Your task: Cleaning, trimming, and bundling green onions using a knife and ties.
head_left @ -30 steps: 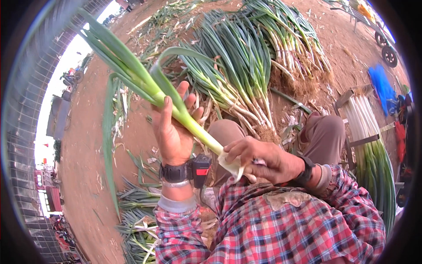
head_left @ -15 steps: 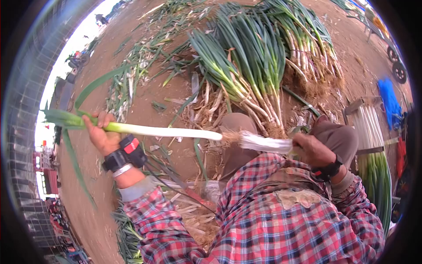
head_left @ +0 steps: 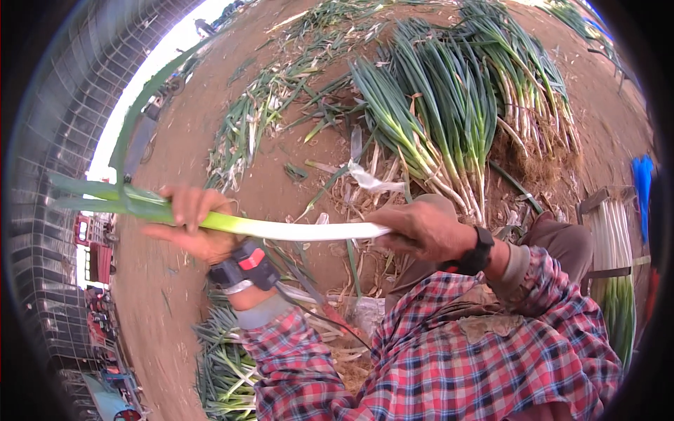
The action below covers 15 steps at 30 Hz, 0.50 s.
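Observation:
A long green onion [head_left: 302, 230] lies nearly level across my front, its white shank to the right and its dark leaves trailing left. My left hand [head_left: 200, 219] is closed round the stalk where green turns to white, with some fingers stretched out. At the root end my right hand [head_left: 432, 228] has its fingers wrapped over the shank, and the roots are hidden there. Just beyond that hand a thin whitish strip of peeled skin [head_left: 375, 181] hangs in the air, apart from the stalk.
Bundles of unpeeled green onions [head_left: 449, 105] lie on the dirt ahead. Peeled onions [head_left: 612, 231] rest in a wooden frame at the right. Leaf scraps [head_left: 263, 116] litter the ground at far left. More green onions [head_left: 228, 358] lie by my left forearm. A mesh wall [head_left: 49, 231] stands left.
My right hand has moved left onto the onion's root end, and a pale strip of skin is now loose in the air. My left hand has shifted slightly right and down. The view has turned somewhat.

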### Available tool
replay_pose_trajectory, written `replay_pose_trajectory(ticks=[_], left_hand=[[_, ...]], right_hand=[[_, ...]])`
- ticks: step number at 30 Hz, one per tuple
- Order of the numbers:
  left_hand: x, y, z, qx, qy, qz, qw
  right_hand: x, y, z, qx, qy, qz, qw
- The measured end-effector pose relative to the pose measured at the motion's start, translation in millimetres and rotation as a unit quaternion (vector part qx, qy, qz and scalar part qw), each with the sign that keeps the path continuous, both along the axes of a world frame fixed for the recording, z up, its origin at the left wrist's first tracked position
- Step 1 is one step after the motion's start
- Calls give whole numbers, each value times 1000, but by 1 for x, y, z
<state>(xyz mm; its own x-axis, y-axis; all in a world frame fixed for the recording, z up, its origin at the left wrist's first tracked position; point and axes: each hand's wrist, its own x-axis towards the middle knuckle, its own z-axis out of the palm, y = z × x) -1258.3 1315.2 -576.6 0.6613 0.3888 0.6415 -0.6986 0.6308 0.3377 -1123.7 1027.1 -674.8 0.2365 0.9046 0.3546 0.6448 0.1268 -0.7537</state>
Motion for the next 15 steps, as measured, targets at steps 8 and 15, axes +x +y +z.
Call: replay_pose_trajectory(ticks=[8, 15], left_hand=[[35, -26, -61, -200, 187, -1, 962], [57, -24, -74, -127, 133, -84, 979]], right_hand=[[39, -92, -10, 23, -215, -315, 924], [31, -165, -32, -57, -79, -247, 964]])
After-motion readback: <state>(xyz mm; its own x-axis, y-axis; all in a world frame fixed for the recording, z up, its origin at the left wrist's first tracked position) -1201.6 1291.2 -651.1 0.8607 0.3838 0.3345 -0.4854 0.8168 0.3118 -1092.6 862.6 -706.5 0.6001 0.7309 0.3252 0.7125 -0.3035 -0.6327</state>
